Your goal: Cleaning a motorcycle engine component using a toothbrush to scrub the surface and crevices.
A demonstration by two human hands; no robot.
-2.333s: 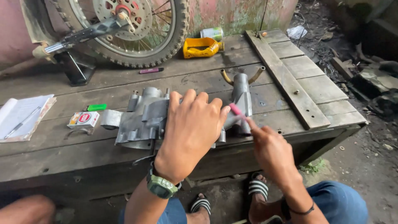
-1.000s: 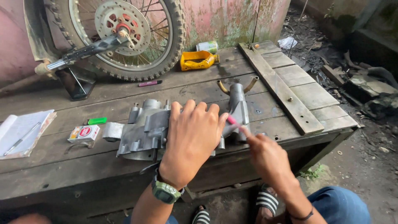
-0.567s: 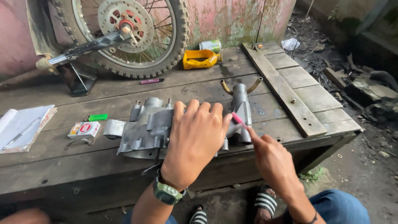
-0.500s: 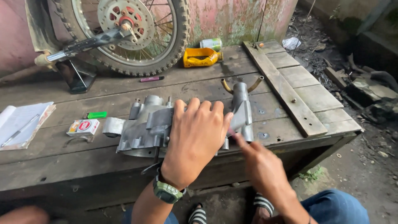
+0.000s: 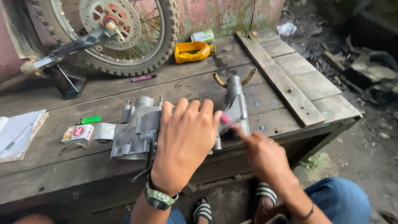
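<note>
A grey metal engine casing (image 5: 137,132) lies on the wooden bench (image 5: 290,83). My left hand (image 5: 184,143) presses flat on top of the casing with fingers spread; a green watch is on that wrist. My right hand (image 5: 265,153) grips a slim tool with a pink handle (image 5: 226,120), its tip against the casing's right end near a grey part with two curved prongs (image 5: 234,89). The hand is motion-blurred.
A motorcycle wheel (image 5: 120,33) stands at the bench's back. Nearby lie a yellow container (image 5: 192,50), a can (image 5: 203,36), a pink marker (image 5: 144,77), a green lighter (image 5: 90,120), a small carton (image 5: 77,133) and papers (image 5: 18,135). A plank (image 5: 277,76) lies on the right.
My right hand keeps moving the pink-handled tool back and forth at the casing's right end. My left hand stays pressed on the casing. The view shifted slightly.
</note>
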